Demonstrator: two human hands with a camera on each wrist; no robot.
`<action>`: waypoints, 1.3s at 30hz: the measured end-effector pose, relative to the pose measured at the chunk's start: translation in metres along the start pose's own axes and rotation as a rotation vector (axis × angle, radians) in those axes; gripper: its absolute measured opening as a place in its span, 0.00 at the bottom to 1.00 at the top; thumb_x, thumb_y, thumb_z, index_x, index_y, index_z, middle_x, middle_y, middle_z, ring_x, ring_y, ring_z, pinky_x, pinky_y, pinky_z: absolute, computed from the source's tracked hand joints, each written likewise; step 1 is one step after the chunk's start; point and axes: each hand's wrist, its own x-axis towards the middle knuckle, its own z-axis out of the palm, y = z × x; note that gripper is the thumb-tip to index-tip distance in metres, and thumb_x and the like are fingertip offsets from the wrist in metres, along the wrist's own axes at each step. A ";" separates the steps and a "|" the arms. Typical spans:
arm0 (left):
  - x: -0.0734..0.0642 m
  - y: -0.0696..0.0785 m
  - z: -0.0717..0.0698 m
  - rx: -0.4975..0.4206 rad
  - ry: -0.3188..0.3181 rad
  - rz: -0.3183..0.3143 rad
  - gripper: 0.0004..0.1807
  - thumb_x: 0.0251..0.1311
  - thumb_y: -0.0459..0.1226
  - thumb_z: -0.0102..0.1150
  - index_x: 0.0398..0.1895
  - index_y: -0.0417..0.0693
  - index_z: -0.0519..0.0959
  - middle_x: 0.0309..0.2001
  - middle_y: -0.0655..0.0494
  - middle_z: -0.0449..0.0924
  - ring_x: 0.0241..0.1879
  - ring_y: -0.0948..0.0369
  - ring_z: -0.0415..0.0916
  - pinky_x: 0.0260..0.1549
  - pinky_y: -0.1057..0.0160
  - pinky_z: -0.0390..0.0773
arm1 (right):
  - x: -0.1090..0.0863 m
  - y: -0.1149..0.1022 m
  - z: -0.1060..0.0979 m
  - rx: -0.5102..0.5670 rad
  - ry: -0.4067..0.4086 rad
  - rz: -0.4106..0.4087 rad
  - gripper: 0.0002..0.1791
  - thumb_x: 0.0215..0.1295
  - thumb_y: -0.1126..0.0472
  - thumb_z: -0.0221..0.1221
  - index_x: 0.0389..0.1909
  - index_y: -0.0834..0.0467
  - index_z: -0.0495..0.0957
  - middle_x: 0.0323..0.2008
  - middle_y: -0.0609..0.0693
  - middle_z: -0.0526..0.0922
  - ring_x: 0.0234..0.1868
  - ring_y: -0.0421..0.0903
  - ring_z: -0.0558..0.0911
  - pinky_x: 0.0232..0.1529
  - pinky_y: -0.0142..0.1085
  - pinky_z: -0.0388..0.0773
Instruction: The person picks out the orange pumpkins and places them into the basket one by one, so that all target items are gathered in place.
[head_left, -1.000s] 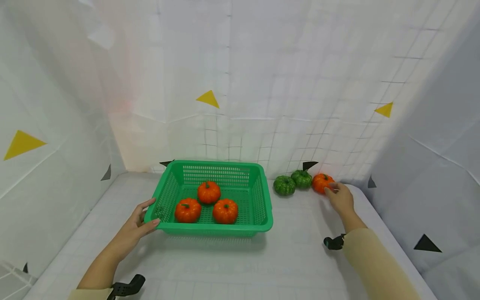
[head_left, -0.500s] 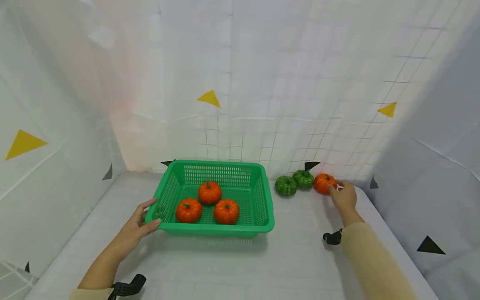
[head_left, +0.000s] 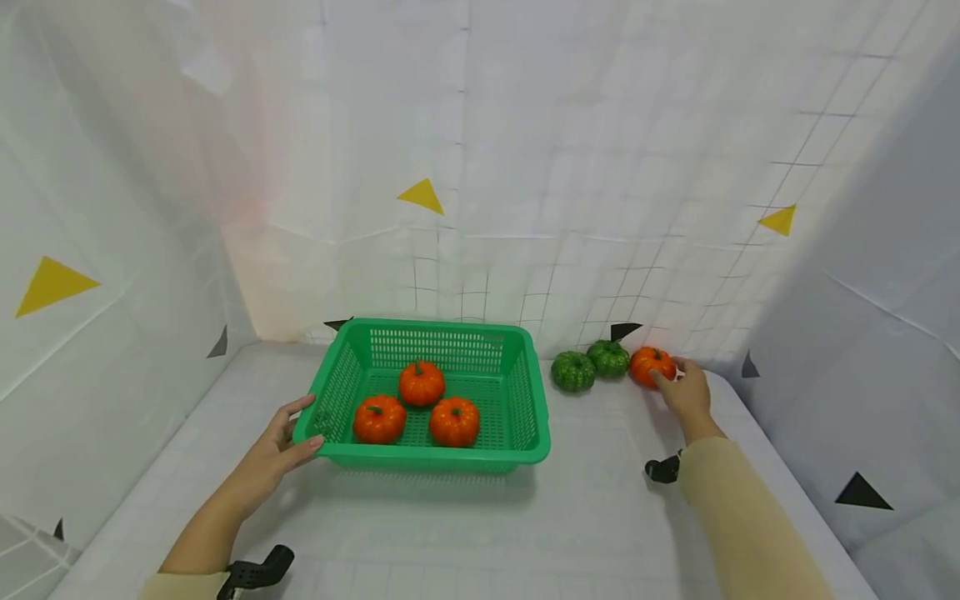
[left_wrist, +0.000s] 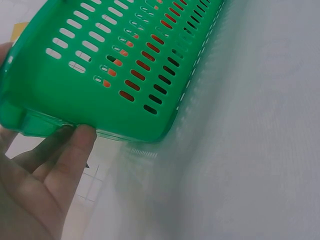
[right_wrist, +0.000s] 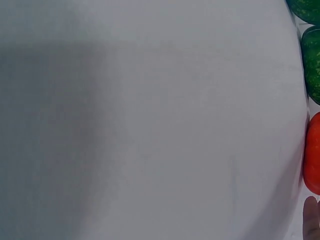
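A green plastic basket [head_left: 517, 454] stands left of centre in the head view, with three orange pumpkins [head_left: 380, 419] inside. My left hand [head_left: 262, 458] grips its left front corner, thumb over the rim; the left wrist view shows fingers [left_wrist: 75, 160] up under that rim. At the far right my right hand [head_left: 686, 396] has thumb and fingers about the right side of another orange pumpkin [head_left: 651, 364]. Only a fingertip [right_wrist: 311, 212] appears in the right wrist view, right beside the pumpkin's edge. Two small green pumpkins [head_left: 573, 372] sit to its left.
A white cloth covers the table [head_left: 420, 533]. White sheeting [head_left: 495, 150] rises close behind the basket and pumpkins and along both sides, marked with yellow and black triangles. The right-hand pumpkin lies near the table's back right corner.
My right hand's fingers have slid from the top right of the orange pumpkin to its right side, spreading slightly. My left hand stays on the basket, and the whole view has shifted a little.
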 end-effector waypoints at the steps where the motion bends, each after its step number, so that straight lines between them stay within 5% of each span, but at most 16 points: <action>1: 0.000 0.000 0.000 0.001 -0.001 0.002 0.41 0.74 0.41 0.54 0.80 0.53 0.42 0.74 0.29 0.50 0.68 0.37 0.60 0.54 0.65 0.76 | 0.000 0.001 0.000 0.001 -0.010 0.003 0.39 0.74 0.49 0.55 0.74 0.70 0.54 0.72 0.72 0.57 0.67 0.69 0.64 0.66 0.59 0.64; 14: 0.000 -0.003 0.001 -0.010 -0.001 -0.002 0.41 0.74 0.41 0.55 0.81 0.52 0.42 0.73 0.29 0.50 0.66 0.38 0.62 0.52 0.68 0.75 | 0.008 0.004 -0.002 0.001 -0.087 0.006 0.42 0.75 0.51 0.54 0.77 0.68 0.46 0.73 0.74 0.52 0.69 0.70 0.61 0.69 0.59 0.59; 29: 0.001 -0.004 0.002 -0.009 0.008 -0.007 0.40 0.73 0.40 0.55 0.80 0.53 0.44 0.72 0.32 0.55 0.65 0.41 0.64 0.53 0.66 0.76 | 0.005 0.005 0.001 -0.025 -0.058 0.042 0.37 0.75 0.56 0.55 0.76 0.68 0.53 0.71 0.71 0.59 0.68 0.68 0.63 0.68 0.58 0.61; 39: 0.001 -0.006 0.001 -0.022 -0.006 0.007 0.41 0.74 0.39 0.54 0.80 0.53 0.42 0.73 0.29 0.50 0.67 0.37 0.60 0.53 0.66 0.76 | -0.003 0.012 -0.004 -0.037 -0.057 -0.033 0.36 0.75 0.55 0.56 0.74 0.69 0.55 0.68 0.74 0.62 0.64 0.69 0.68 0.65 0.59 0.65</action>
